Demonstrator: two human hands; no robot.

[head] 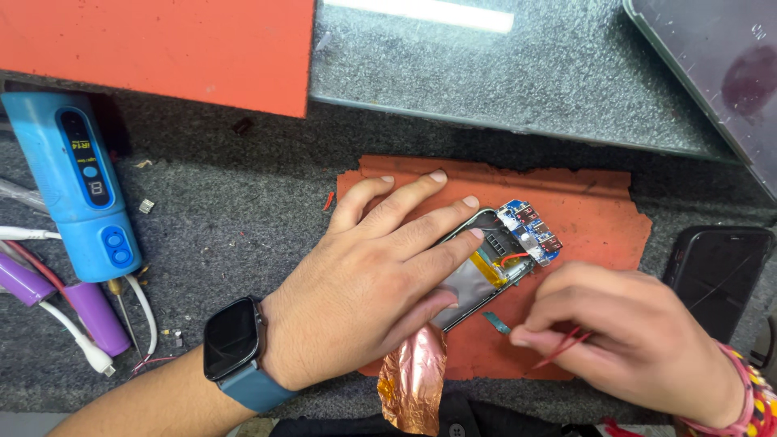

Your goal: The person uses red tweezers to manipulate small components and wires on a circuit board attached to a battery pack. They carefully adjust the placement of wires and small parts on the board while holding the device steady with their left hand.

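Opened device lies near centre on a torn orange mat, tilted, its far-right end towards the blue board. Left hand lies flat over the device, fingers spread, fingertips pressing its far-left edge and the mat; the palm hides most of the near-left half, so only the silver battery, a yellow strip and a short red wire by the board show. Blue board sits just off the device's far-right end, touching or overlapping it; cannot tell which. Right hand is near right of the device, fingers curled together, pinching thin red wire between thumb and forefinger; the wire's ends are hidden inside the grip and blurred. Small teal piece lies on the mat between the device and the right thumb. Crumpled copper foil hangs off the mat's near edge, under the left palm, lower part cut off by the frame. Left wrist wears a dark watch on a blue band; right wrist has coloured bracelets, partly cut off. Far left: blue tool with a small display, purple cylinders and white cable, partly out of frame. Black phone right of the mat, dark tablet far right, cropped. Orange sheet far left, cropped. Small screws on the grey table too tiny to identify.
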